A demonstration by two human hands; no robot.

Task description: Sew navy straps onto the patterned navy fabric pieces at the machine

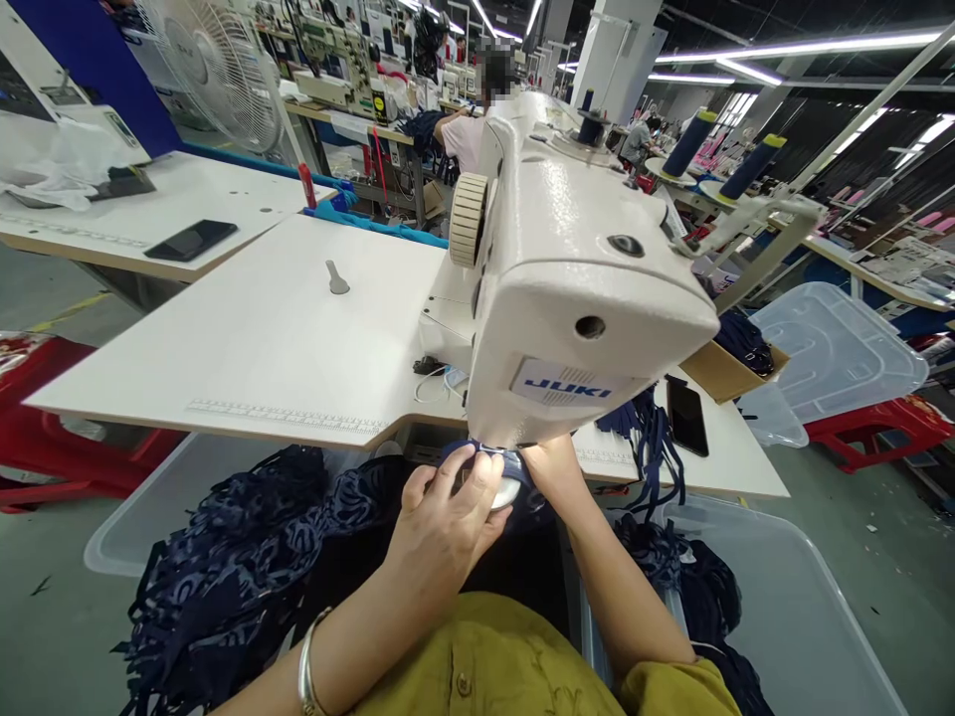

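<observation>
In front of me stands a white JUKI sewing machine (589, 288), its head leaning over the table's front edge. My left hand (452, 507) has its fingers closed on a navy fabric piece (513, 465) right under the machine head. A white rounded part (505, 494) shows just below those fingertips; I cannot make out what it is. On the other side of the same fabric is my right hand (553, 469). Its fingers are hidden by the machine head and cloth, so their grip does not show. The needle area is covered too.
The white table (298, 328) carries a phone (686, 416) and navy straps (649, 447) at right. Patterned navy fabric (246, 567) fills a bin at left; another clear bin (806, 597) sits right. Thread cones (690, 144), a fan (213, 65) and a person (467, 134) are beyond.
</observation>
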